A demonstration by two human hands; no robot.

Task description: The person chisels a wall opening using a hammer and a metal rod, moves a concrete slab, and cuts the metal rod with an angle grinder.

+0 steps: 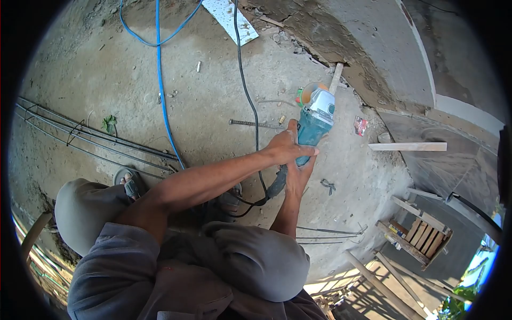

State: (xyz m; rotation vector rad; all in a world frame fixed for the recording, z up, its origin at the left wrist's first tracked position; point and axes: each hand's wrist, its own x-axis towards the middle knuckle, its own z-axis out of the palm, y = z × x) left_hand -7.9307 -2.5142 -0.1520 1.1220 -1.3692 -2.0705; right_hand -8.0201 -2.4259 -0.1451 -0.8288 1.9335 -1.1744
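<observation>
Both my hands are on a teal angle grinder (314, 127) held above the concrete floor. Its silver gear head points away from me, and an orange-brown disc (314, 92) shows at its far end. My left hand (284, 146) wraps the body from the left side. Lower down, my right hand (301, 173) grips the rear of the body, its fingers partly hidden. The grinder's black cord (255, 114) trails from the handle and runs up the floor. A short steel rod (250, 124) lies left of the tool.
Long steel bars (101, 136) and a blue hose (162, 90) lie to the left. A white spotted board (234, 24) is at the top. Right of the grinder are a wood strip (408, 146), a red wrapper (360, 126) and a wall base. A wooden crate (418, 234) stands lower right.
</observation>
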